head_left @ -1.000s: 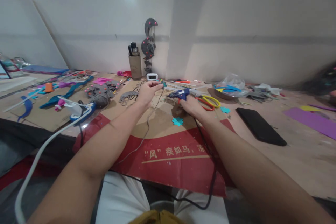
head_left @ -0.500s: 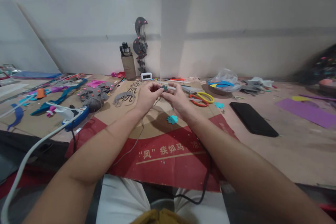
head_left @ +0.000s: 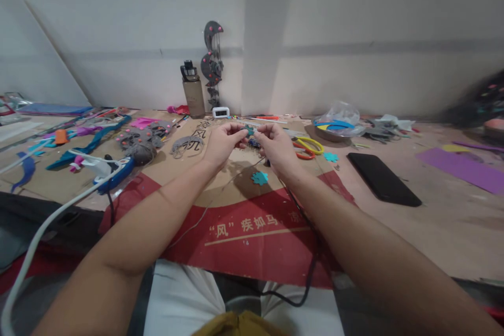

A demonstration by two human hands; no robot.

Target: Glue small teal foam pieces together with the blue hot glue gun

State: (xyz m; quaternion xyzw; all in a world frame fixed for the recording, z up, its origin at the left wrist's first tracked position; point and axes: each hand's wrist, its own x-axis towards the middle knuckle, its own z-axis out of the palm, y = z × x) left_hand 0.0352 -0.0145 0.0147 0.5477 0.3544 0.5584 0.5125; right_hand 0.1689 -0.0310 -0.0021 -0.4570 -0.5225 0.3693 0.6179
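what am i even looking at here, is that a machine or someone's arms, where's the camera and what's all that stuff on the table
There's no machine: these are a person's own bare arms. The camera is worn on their head, looking forward and down. The left hand pinches a small green piece. The right hand has its fingertips beside it; whether they grip it too is hard to tell.

Below the hands, a turquoise paper flower lies on red and brown cardboard. To the right are scissors and a flat black object, perhaps a phone. To the left is grey yarn, and a bottle stands at the back.
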